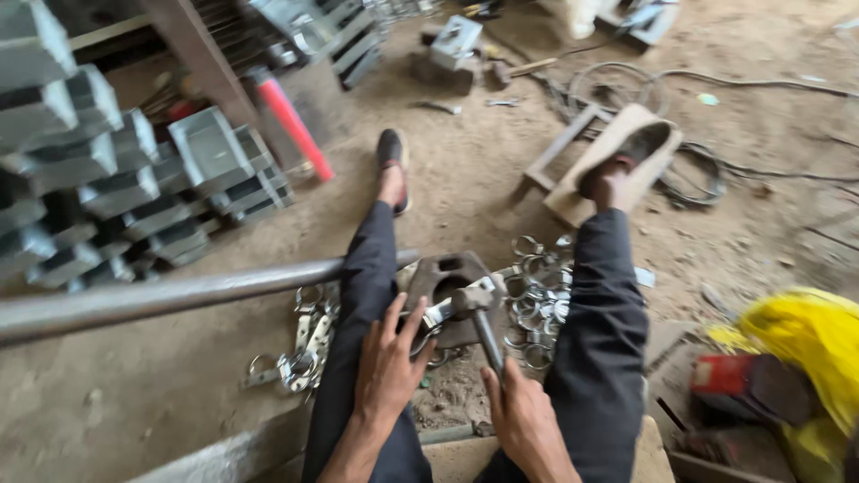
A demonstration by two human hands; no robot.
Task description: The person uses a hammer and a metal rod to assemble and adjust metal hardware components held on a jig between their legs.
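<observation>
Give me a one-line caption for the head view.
Seated person's left hand steadies a clamp on a block; right hand grips a hammer.

The hammer's dull steel head (472, 300) looks worn and matt, its dark handle gripped in the right hand (526, 422). Beneath it, the rusty brown cast-iron block (450, 275) is rough and pitted. The left hand (386, 365) rests on a bright, shiny bent metal clamp (436, 312); more glossy silver clamps (535, 300) lie heaped beside it. The long grey steel pipe (170, 298) has a smooth, faintly sheened surface. The stacked galvanised sheet-metal boxes (116, 179) look pale and satiny. The black trousers (598, 340) are matt cloth. The floor (465, 170) is dusty, gritty earth.
</observation>
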